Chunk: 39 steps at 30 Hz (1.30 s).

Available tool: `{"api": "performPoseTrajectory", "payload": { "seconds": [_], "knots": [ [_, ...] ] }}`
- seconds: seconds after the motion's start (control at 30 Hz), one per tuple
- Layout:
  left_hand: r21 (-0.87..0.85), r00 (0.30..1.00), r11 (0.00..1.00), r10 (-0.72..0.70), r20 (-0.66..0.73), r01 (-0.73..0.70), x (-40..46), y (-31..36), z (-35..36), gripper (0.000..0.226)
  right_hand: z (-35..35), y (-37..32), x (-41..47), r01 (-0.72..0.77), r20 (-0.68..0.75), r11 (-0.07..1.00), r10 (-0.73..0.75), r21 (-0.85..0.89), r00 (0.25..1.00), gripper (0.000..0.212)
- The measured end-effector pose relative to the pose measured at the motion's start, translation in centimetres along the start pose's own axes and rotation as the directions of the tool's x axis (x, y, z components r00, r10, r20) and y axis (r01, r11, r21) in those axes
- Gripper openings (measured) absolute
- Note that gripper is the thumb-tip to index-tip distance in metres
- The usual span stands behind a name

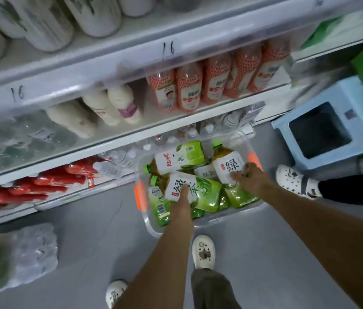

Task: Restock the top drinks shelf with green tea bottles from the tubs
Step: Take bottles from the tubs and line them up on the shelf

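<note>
A clear plastic tub [207,220] with orange handles sits on the grey floor in front of the shelves. Several green tea bottles with white-and-green labels lie piled in it. My left hand [181,202] reaches down and grips one lying bottle [200,190] near the tub's front. My right hand [250,177] closes over another bottle [228,167] at the tub's right side. A third bottle [179,159] lies on top at the back. The top shelf [75,63] carries white bottles with green print.
Lower shelves hold cream bottles [111,108], orange-patterned bottles [189,88], red packs [42,186] and water bottles [118,159]. A light blue stool [332,128] stands right of the tub. Another person's white shoe [296,181] is beside it. A wrapped pack [26,253] lies at left.
</note>
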<state>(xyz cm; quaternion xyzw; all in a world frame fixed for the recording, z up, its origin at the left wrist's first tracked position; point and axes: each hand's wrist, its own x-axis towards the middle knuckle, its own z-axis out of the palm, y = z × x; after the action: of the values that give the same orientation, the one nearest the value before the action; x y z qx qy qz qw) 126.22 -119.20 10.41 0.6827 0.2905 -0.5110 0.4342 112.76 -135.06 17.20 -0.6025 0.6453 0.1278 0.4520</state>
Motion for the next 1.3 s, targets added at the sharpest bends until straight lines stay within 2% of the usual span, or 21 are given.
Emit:
{"api": "performPoseTrajectory", "payload": {
  "seconds": [0.13,0.17,0.23,0.33,0.47,0.5,0.57,0.6,0.63,0.67,0.73,0.8,0.9,0.93,1.03,1.13,1.23,1.3],
  "knots": [
    [-0.195,0.998,0.979,-0.045,0.045,0.053,-2.1,2.4,1.6,0.068,0.4,-0.2,2.5,-0.049,0.071,0.989,0.039,0.143,0.997,0.049],
    [-0.226,0.997,0.972,-0.051,0.057,0.063,-1.9,2.4,1.8,0.064,0.4,-0.1,2.8,-0.061,0.09,0.983,0.046,0.174,0.995,0.048],
    [-0.246,0.996,0.967,-0.05,0.072,0.066,-1.8,2.5,1.8,0.066,0.3,0.1,3.3,-0.093,0.141,0.965,0.059,0.246,0.988,0.043],
    [-0.241,0.997,0.967,-0.069,0.046,0.078,-1.5,2.1,1.6,0.069,0.1,0.6,3.8,-0.111,0.19,0.955,0.059,0.276,0.98,0.049],
    [-0.306,0.998,0.949,-0.067,0.017,0.069,-1.4,2.2,1.5,0.1,0.3,1.0,3.7,-0.141,0.222,0.958,0.086,0.248,0.971,0.048],
    [-0.334,0.998,0.941,-0.059,0.01,0.059,-1.1,2.1,1.4,0.103,0.4,0.8,3.3,-0.154,0.216,0.967,0.109,0.204,0.97,0.052],
    [-0.38,0.999,0.924,-0.042,-0.023,0.03,-0.6,2.0,1.2,0.11,1.0,0.9,3.1,-0.146,0.172,0.976,0.118,0.159,0.978,0.081],
    [-0.376,0.998,0.926,-0.045,-0.035,0.029,-1.0,2.3,1.0,0.117,1.5,0.9,3.0,-0.15,0.158,0.974,0.124,0.171,0.98,0.094],
    [-0.37,0.998,0.929,-0.042,-0.051,0.02,-1.6,2.6,0.8,0.122,2.0,0.6,2.7,-0.147,0.137,0.968,0.12,0.206,0.983,0.097],
    [-0.36,0.998,0.933,-0.031,-0.061,0.007,-2.4,3.0,0.5,0.12,2.4,0.3,2.2,-0.132,0.105,0.966,0.111,0.221,0.988,0.091],
    [-0.292,0.997,0.955,0.029,-0.073,-0.049,-3.9,3.4,-0.4,0.096,2.8,-0.4,1.0,-0.087,0.033,0.968,0.081,0.235,0.996,0.075],
    [-0.227,0.993,0.967,0.111,-0.026,-0.114,-4.8,3.5,-1.7,0.075,2.8,-1.0,-0.3,-0.023,0.007,0.962,0.022,0.273,1.0,0.061],
    [-0.161,0.971,0.968,0.212,0.11,-0.193,-7.1,4.2,-4.7,0.064,2.0,-2.5,-3.7,0.03,0.085,0.904,-0.074,0.427,0.994,0.029],
    [-0.169,0.96,0.962,0.238,0.15,-0.212,-7.9,4.5,-5.9,0.064,1.8,-3.1,-5.1,0.024,0.132,0.866,-0.103,0.499,0.986,0.03],
    [-0.196,0.933,0.953,0.273,0.236,-0.229,-11.3,6.2,-9.7,0.07,1.8,-5.3,-8.8,-0.038,0.259,0.803,-0.147,0.595,0.955,0.064],
    [-0.242,0.91,0.949,0.273,0.311,-0.202,-14.9,7.9,-13.7,0.084,2.7,-8.5,-13.0,-0.085,0.359,0.778,-0.187,0.622,0.914,0.063],
    [-0.313,0.883,0.932,0.294,0.366,-0.181,-18.7,9.8,-18.7,0.069,4.1,-12.0,-17.4,-0.12,0.428,0.758,-0.224,0.641,0.876,0.062],
    [-0.388,0.855,0.904,0.339,0.394,-0.179,-21.1,10.5,-22.7,0.069,5.1,-14.3,-20.8,-0.099,0.454,0.773,-0.258,0.626,0.853,0.057]
  ]
}}
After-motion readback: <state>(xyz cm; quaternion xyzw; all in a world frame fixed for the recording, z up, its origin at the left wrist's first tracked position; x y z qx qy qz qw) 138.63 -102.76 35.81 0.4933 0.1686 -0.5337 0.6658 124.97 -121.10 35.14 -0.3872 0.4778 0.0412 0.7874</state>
